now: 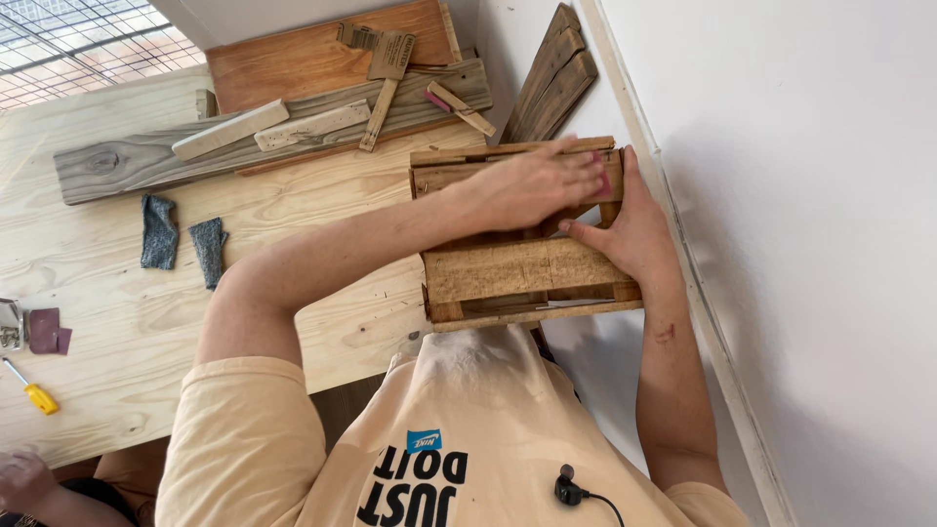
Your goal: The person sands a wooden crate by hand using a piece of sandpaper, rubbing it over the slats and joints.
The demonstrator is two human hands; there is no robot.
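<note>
While right hand [634,229] grips wooden crate [522,268] side, left hand [542,183] presses flat on top.

I see grey plank [146,161] at 10 o'clock | two blue-grey pads [159,231] at 9 | yellow-handled screwdriver [33,390] at 8 | reddish board [312,54] at 12

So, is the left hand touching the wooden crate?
Touching. The head view shows the left hand lying flat on top of the wooden crate, fingers pressed on its upper slat, no gap visible.
</note>
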